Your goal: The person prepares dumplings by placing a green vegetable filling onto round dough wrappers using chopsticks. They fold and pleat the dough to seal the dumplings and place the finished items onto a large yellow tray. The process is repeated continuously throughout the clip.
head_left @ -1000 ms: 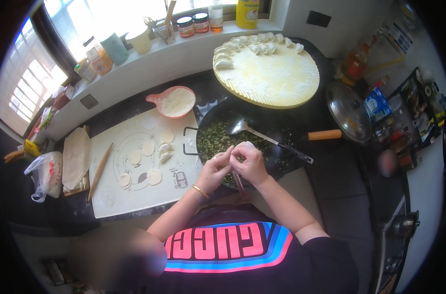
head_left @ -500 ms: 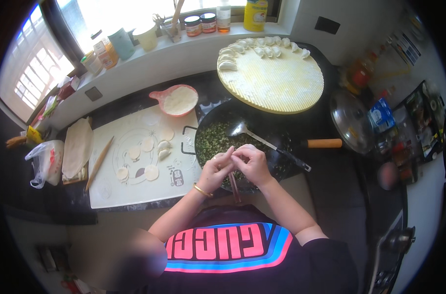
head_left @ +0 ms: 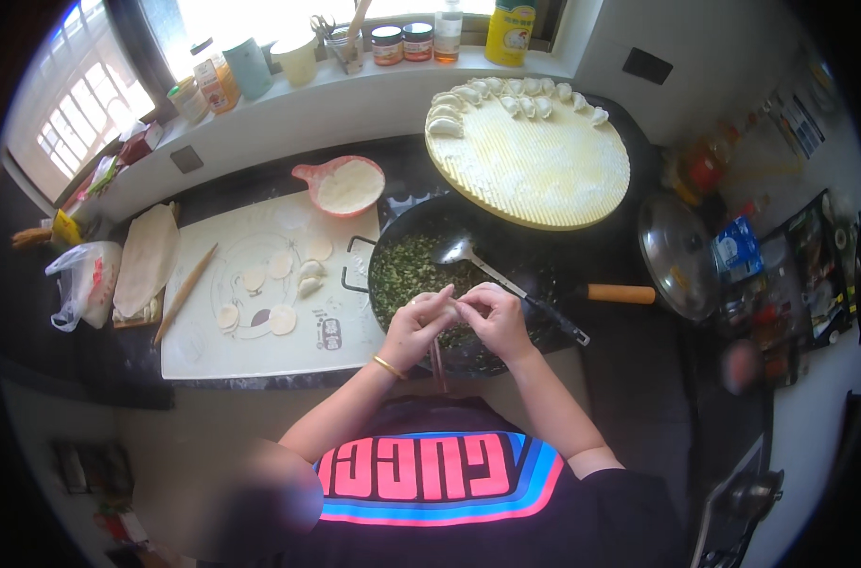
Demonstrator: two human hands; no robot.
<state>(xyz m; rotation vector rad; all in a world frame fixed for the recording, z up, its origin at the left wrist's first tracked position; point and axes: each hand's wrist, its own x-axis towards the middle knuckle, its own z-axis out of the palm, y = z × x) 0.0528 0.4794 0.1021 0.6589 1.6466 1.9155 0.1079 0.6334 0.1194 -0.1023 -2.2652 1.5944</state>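
Over the near side of a black wok [head_left: 544, 222], my left hand [head_left: 414, 328] and my right hand [head_left: 496, 325] meet, fingertips pinched together. Between them is a small pale dumpling [head_left: 451, 310], mostly hidden by the fingers. Chopped green filling [head_left: 404, 260] lies in the wok, with a metal spoon [head_left: 456, 252] leaning across it, its black handle over the right rim. Brown chopsticks [head_left: 438, 367] stick out below my left hand; their upper part is hidden. On the white mat [head_left: 199, 346] to the left lie several round wrappers [head_left: 282, 320] and a few folded dumplings [head_left: 309, 278].
Beyond the wok sits a round ridged tray [head_left: 535, 166] edged with dumplings. A red bowl of flour [head_left: 350, 186] stands behind the mat, a rolling pin [head_left: 186, 292] at its left. The wok's wooden handle [head_left: 622, 293] points right, toward a glass lid [head_left: 676, 256].
The whole view has shifted slightly. My hands stay together over the wok, their fingers still pinching the dumpling with only a small change in position.
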